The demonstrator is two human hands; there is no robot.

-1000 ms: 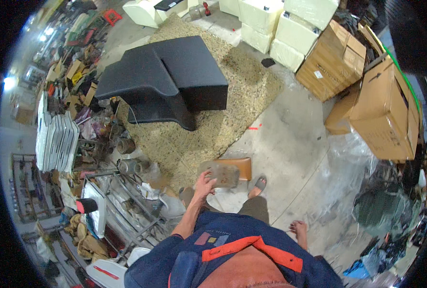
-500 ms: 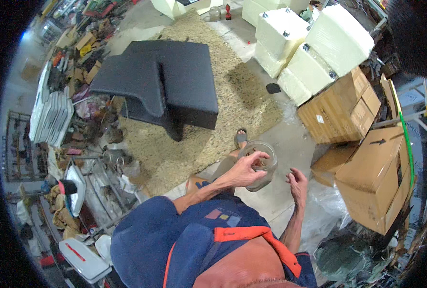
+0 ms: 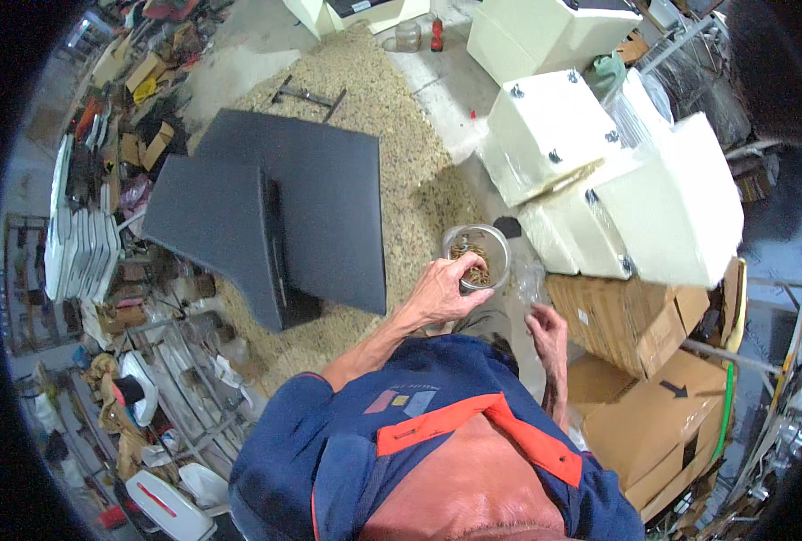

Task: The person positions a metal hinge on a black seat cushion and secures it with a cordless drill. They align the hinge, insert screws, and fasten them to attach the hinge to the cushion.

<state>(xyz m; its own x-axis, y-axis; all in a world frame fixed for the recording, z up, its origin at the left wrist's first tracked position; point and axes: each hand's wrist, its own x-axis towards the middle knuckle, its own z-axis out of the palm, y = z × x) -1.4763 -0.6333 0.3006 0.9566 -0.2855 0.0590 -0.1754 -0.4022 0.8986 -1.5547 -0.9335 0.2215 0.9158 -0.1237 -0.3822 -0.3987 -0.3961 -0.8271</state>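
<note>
Since half a second ago, the person has come closer to the stacked white boxes (image 3: pixel 554 117), bringing the clear jar (image 3: pixel 501 265) along. From where I stand, the left hand (image 3: pixel 446 293) pinches the jar's near rim, fingers over the edge, thumb outside; small brownish pieces (image 3: pixel 469 246) lie inside. Beside it, apart from the jar, hangs the right hand (image 3: pixel 547 335), fingers loosely bent and parted. Ahead-left, a black padded piece (image 3: pixel 329 198) rests on the speckled mat (image 3: pixel 419 180).
</note>
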